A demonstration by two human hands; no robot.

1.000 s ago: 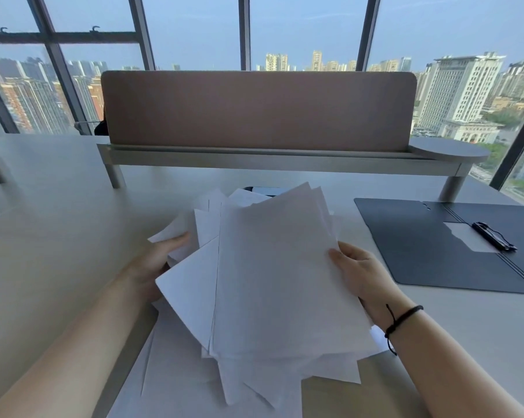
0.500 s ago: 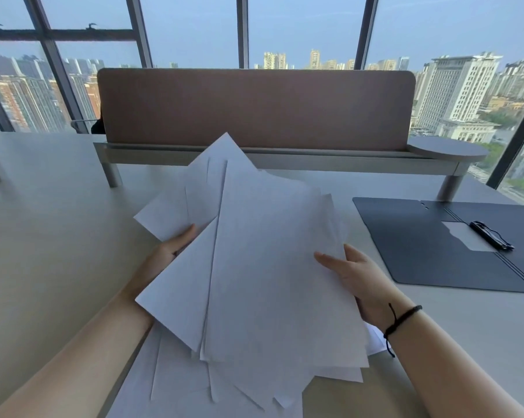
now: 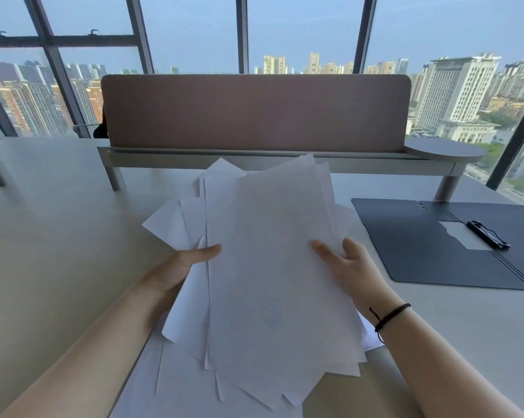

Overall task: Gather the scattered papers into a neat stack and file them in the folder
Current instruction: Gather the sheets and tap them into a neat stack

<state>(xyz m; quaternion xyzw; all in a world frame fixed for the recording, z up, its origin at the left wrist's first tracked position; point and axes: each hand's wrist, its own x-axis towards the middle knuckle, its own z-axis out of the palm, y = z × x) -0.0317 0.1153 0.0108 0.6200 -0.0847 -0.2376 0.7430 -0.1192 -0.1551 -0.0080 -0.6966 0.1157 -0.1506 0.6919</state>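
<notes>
A loose bundle of white papers (image 3: 273, 267) is held up off the desk in front of me, its sheets fanned and uneven. My left hand (image 3: 182, 263) grips its left edge, thumb on top. My right hand (image 3: 348, 267) holds the right edge, fingers spread against the sheets. More white sheets (image 3: 176, 384) lie flat on the desk beneath the bundle. The dark blue folder (image 3: 411, 245) lies open on the desk to the right, with a black clip (image 3: 488, 234) near its spine.
A brown divider panel (image 3: 254, 113) on a grey raised shelf (image 3: 444, 147) crosses the desk behind the papers. Large windows with a city view stand beyond. The pale desk surface (image 3: 52, 236) stretches to the left.
Both hands have lifted and turned the bundle, drawing the sheets closer together; the sheets fan out less and the left thumb now lies on top.
</notes>
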